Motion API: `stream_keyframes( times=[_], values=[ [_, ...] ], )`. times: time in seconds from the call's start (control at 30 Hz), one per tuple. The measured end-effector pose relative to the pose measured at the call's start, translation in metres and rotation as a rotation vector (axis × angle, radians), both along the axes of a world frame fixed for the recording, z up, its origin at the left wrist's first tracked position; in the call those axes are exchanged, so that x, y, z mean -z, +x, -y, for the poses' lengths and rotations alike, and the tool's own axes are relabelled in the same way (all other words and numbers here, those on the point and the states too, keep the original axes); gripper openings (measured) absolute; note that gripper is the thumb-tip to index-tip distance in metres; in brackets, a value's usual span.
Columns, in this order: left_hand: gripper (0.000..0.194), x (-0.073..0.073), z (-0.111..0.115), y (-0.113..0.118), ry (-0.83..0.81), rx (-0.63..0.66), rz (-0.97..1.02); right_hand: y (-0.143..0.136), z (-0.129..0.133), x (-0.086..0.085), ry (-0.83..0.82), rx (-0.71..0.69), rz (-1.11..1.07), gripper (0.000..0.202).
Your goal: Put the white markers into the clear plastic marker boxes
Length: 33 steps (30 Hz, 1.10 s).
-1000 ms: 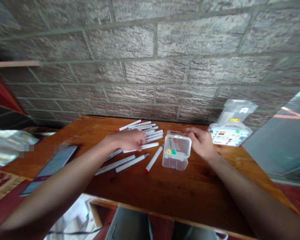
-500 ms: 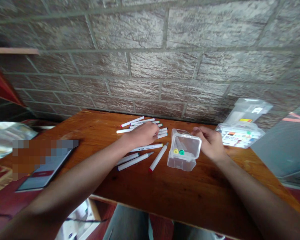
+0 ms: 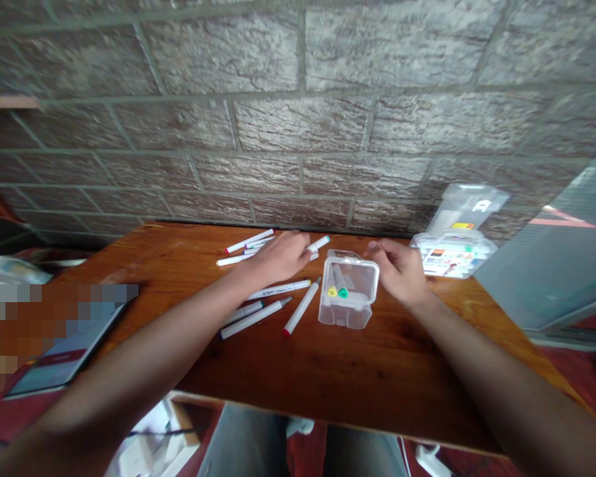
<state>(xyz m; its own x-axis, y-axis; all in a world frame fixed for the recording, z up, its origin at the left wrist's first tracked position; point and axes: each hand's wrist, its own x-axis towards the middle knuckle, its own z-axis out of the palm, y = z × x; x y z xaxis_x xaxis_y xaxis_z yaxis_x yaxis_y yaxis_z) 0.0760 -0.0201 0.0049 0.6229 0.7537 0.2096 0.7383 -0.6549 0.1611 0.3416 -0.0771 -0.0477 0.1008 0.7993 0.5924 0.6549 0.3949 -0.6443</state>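
Note:
My left hand point(image 3: 283, 255) is closed round a white marker with a teal end point(image 3: 320, 244), raised over a group of white markers point(image 3: 248, 240) at the back of the table. My right hand point(image 3: 400, 270) is curled, thumb and fingers together, just beside a clear plastic box point(image 3: 345, 317). Whether it touches the box or pinches anything is hidden. The box's lid stands open, and inside lie a yellow-ended marker point(image 3: 332, 291) and a green-ended marker point(image 3: 343, 293). In front of my left hand are several more markers, among them a red-ended one point(image 3: 300, 310).
A lidded clear case point(image 3: 454, 255) with a printed label stands at the right rear of the wooden table point(image 3: 288, 371). A tablet-like device point(image 3: 74, 351), partly pixelated, lies on the left. A brick wall point(image 3: 268, 119) rises behind the table.
My left hand has lifted the teal-ended marker a little from the group, and it now points up and to the right. The whole view has shifted slightly; my right hand stays by the box.

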Motion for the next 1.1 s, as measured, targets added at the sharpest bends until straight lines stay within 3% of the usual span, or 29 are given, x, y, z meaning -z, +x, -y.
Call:
stream_keyframes(
  times=[0.07,0.13,0.23,0.37,0.43,0.53,0.63,0.73,0.87,1.1],
  values=[
    [0.020,-0.006,-0.003,-0.002,0.063,-0.013,0.155,0.000,0.000,-0.001,0.014,0.006,-0.028,0.053],
    [0.020,-0.010,0.000,-0.004,0.089,-0.003,0.483,-0.001,0.001,-0.005,0.031,0.010,-0.094,0.052],
    [0.026,-0.012,0.012,-0.001,0.129,0.129,0.809,-0.002,0.009,-0.020,0.082,-0.004,-0.267,0.049],
    [0.023,-0.010,0.033,0.011,0.385,0.361,0.786,-0.010,0.032,-0.050,0.179,-0.187,-0.445,0.045],
    [0.025,-0.010,0.040,0.015,0.443,0.459,0.732,-0.018,0.045,-0.062,0.194,-0.300,-0.435,0.046],
    [0.029,-0.010,0.044,0.017,0.482,0.513,0.709,-0.030,0.058,-0.069,0.172,-0.303,-0.323,0.026],
    [0.028,-0.009,0.042,0.013,0.486,0.499,0.750,-0.036,0.063,-0.070,0.137,-0.304,-0.345,0.025],
    [0.026,-0.002,0.039,0.008,0.372,0.408,0.843,-0.034,0.061,-0.071,0.115,-0.330,-0.512,0.019],
    [0.022,0.011,0.039,0.006,0.048,0.244,1.007,-0.029,0.054,-0.072,0.057,-0.369,-0.720,0.018],
    [0.028,0.013,0.049,0.011,-0.283,0.224,1.226,-0.029,0.048,-0.069,-0.018,-0.378,-0.817,0.013]
  ],
)
